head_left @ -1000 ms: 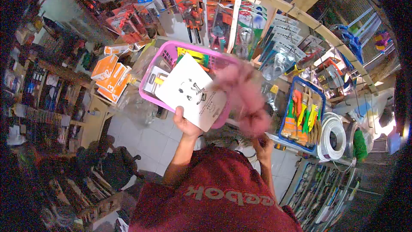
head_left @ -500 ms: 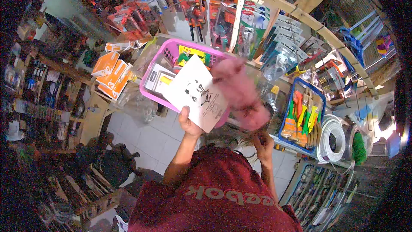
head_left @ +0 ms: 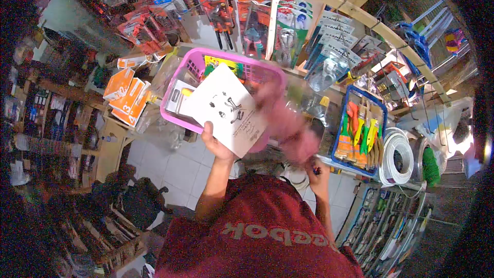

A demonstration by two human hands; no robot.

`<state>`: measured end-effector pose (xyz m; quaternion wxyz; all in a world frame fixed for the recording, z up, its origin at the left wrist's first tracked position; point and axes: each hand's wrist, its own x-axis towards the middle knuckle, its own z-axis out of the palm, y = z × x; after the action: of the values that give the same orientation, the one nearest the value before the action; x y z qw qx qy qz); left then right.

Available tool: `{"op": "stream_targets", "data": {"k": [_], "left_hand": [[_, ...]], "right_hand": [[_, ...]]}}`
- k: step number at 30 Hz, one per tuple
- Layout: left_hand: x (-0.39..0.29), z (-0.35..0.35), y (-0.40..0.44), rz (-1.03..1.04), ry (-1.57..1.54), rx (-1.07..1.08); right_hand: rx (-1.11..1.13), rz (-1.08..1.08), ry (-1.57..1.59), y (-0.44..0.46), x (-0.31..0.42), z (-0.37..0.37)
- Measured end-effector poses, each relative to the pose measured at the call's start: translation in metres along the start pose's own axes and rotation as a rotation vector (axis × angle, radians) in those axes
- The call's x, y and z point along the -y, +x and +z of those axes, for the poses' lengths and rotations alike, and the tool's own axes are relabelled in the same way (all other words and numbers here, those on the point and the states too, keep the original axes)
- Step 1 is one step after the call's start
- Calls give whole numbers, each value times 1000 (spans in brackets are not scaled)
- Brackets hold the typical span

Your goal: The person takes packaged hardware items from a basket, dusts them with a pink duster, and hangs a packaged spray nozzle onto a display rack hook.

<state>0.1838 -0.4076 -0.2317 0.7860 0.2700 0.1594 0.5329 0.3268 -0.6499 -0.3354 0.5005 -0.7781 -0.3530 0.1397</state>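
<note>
A white card with small dark drawings and print [head_left: 221, 110] is held at its lower edge by my left hand [head_left: 217, 146], thumb on top. Under the card stands a pink basket [head_left: 167, 108] with yellow-green and other packaged goods inside. My right hand [head_left: 319, 172] is closed round the dark handle of a pink duster [head_left: 301, 141]. The duster's fluffy head is smeared by motion beside the card and over the basket's right side.
A blue tray [head_left: 337, 139] of paint brushes lies to the right, beside a white cable coil [head_left: 396, 157]. Orange boxes [head_left: 126, 95] are left of the basket. Packaged tools [head_left: 218, 15] hang from a wooden rail [head_left: 324, 0] ahead. A shelf rack [head_left: 46, 118] stands at the left.
The pink duster has swung about beside the card and stays blurred. The card remains in my left hand. The view has shifted slightly, moving the surroundings left.
</note>
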Motion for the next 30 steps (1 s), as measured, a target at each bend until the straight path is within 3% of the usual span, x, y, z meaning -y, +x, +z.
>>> {"op": "stream_targets", "data": {"k": [2,5,6,9,10,12,13,14,17,18,21,25,26,29,30], "left_hand": [[-2,6,1,0,23,-36],[-7,7,9,-131,40,-102],[-10,5,12,-200,41,-129],[-15,-3,20,-397,4,160],[-15,-5,21,-425,-86,140],[-19,-9,21,-516,-133,146],[-20,-10,21,-562,-158,151],[-20,-13,21,-596,-165,160],[-19,-18,20,-686,-167,157],[-18,-18,17,-708,-155,135],[-15,-22,11,-727,-110,93],[-18,-23,7,-700,-166,261],[-17,-23,5,-704,-164,229],[-11,-21,-3,-710,-133,153],[-11,-17,-6,-709,-102,142]], "right_hand": [[-135,67,-29,-5,-19,1],[223,95,61,-18,-11,-22],[189,-80,17,-13,2,-24],[-30,-48,-30,-11,-20,-43],[4,201,69,-9,-16,-57],[141,216,129,-19,-54,-82],[207,223,157,-12,-35,-84],[162,-26,58,-10,-13,-87],[395,93,-31,13,11,-103],[205,52,-88,12,1,-104],[-97,43,-140,15,-40,-106],[363,-14,-104,28,7,-117],[350,-11,-143,34,6,-118],[-33,0,-87,43,-8,-107],[-26,142,-17,44,23,-103]]}}
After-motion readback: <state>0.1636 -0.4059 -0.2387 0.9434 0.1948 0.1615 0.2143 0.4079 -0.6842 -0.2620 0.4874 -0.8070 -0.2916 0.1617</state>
